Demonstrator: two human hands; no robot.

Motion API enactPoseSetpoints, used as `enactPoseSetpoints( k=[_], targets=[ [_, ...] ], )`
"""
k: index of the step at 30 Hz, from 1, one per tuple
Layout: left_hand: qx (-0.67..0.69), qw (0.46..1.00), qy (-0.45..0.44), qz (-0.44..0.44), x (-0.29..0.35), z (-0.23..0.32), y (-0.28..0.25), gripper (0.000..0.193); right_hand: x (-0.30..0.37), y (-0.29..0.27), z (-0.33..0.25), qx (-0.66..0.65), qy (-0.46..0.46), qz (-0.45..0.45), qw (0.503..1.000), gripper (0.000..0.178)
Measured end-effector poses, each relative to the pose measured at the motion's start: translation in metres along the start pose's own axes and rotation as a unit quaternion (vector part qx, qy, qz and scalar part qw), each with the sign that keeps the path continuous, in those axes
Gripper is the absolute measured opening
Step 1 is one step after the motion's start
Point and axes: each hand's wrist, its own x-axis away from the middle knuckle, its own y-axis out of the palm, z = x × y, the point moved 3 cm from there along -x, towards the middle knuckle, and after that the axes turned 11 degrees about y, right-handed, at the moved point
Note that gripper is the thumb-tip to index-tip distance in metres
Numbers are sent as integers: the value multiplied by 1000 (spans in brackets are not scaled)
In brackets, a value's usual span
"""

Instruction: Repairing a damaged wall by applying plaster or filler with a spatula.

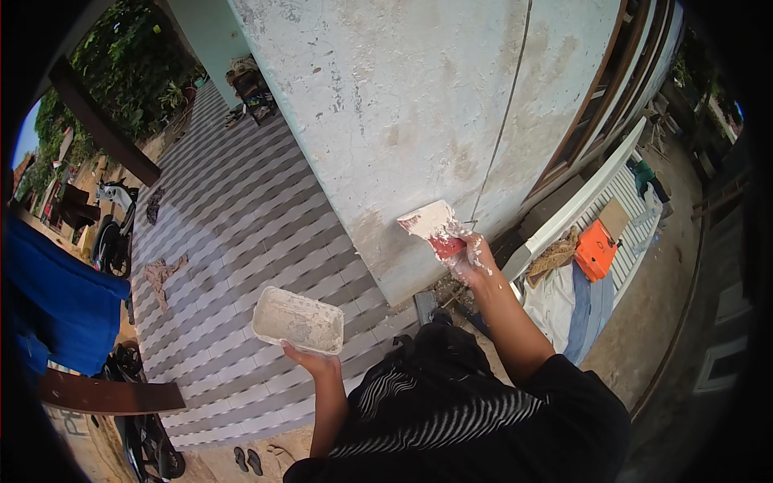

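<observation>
My right hand (471, 262) is closed round the red handle of a putty knife (431, 221) whose wide blade is smeared with white paste. Paste also spots the fingers and wrist. The blade is close to the lower part of a pale, patchy wall (403, 145); whether it touches cannot be told. Below and to the left, my left hand (312, 360) grips the near edge of a shallow rectangular plastic tub (338, 334), its inside coated with whitish residue. Part of that hand is hidden under the tub.
A tiled porch floor (217, 266) stretches left, with a rag (163, 278) on it. A slatted white bench (624, 181) to the right holds an orange bag (595, 251) and cloths. A blue cloth (60, 290) hangs at far left. A window frame (584, 105) is set in the wall.
</observation>
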Motion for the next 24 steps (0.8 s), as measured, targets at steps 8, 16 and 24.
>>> enactPoseSetpoints(
  k=[8,16,24],
  targets=[
    [-22,1000,-3,7,-4,-2,7,68,-49,-96,-26,137,16,173,975,30],
    [-6,999,-24,-43,-8,-11,2,68,-22,-45,-47,164,-49,57,984,34],
    [-4,993,-119,-20,5,-33,12,68,44,-31,-50,121,-92,10,988,36]
  ],
)
